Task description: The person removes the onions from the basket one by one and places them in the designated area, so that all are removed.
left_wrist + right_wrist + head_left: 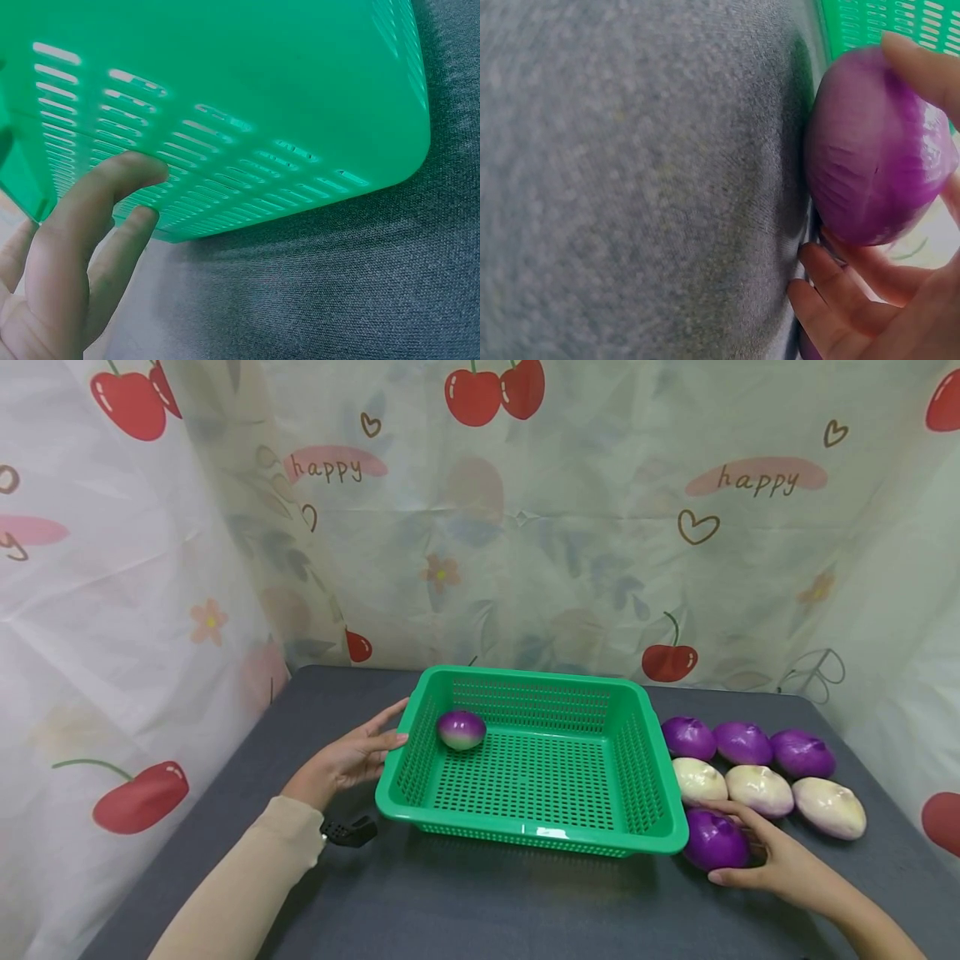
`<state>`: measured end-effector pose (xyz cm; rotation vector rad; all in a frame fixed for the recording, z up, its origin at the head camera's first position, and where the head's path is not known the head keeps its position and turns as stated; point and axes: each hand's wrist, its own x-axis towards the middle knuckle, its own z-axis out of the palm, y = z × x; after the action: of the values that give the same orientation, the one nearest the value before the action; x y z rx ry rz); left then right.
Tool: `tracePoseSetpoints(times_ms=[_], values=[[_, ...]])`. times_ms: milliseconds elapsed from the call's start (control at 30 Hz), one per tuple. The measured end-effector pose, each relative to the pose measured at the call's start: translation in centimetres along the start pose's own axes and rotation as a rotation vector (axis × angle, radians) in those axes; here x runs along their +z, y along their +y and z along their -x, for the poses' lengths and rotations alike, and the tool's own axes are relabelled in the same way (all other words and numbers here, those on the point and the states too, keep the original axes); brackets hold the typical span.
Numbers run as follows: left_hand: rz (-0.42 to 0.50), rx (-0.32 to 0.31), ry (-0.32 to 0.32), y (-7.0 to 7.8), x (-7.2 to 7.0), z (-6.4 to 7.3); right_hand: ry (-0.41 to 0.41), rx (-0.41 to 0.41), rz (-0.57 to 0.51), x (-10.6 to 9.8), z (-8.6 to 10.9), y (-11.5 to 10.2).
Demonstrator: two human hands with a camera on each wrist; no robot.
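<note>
A green plastic basket (525, 841) with slotted walls stands on the dark table, and one purple onion (462, 730) with a pale underside lies in its far left part. My left hand (348, 762) is at the basket's left side, its fingertips (142, 166) touching the slotted outer wall below the rim. Just right of the basket's near right corner, my right hand (783, 864) grips a shiny purple onion (714, 841) between thumb and fingers. In the right wrist view this onion (874, 154) is close against the grey table cloth, with the basket behind it.
Right of the basket, three purple onions (742, 743) form the back row, with three whitish onions (759, 790) in front of them. A patterned curtain (525, 568) hangs behind and at both sides of the table (480, 902). A black strap (350, 832) is at my left wrist.
</note>
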<state>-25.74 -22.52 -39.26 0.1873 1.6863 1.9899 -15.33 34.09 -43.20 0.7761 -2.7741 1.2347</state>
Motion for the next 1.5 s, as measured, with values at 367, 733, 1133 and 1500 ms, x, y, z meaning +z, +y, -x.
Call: tracePoseSetpoints(times_ms=[367,733,1133,1500], values=[[0.003,-0.007,-0.009,0.1,0.1,-0.2,0.007,0.140,-0.024,-3.3,0.6,-0.2],[-0.008,0.000,-0.022,0.0,-0.2,-0.2,0.143,0.109,0.072,-7.4,-3.5,-4.7],[0.009,-0.007,-0.031,-0.2,-0.3,-0.1,0.094,0.067,-0.030,-6.9,-12.8,-11.7],[-0.009,-0.009,-0.019,0.0,-0.2,-0.1,-0.042,0.041,-0.228,-1.4,-19.8,-13.8]])
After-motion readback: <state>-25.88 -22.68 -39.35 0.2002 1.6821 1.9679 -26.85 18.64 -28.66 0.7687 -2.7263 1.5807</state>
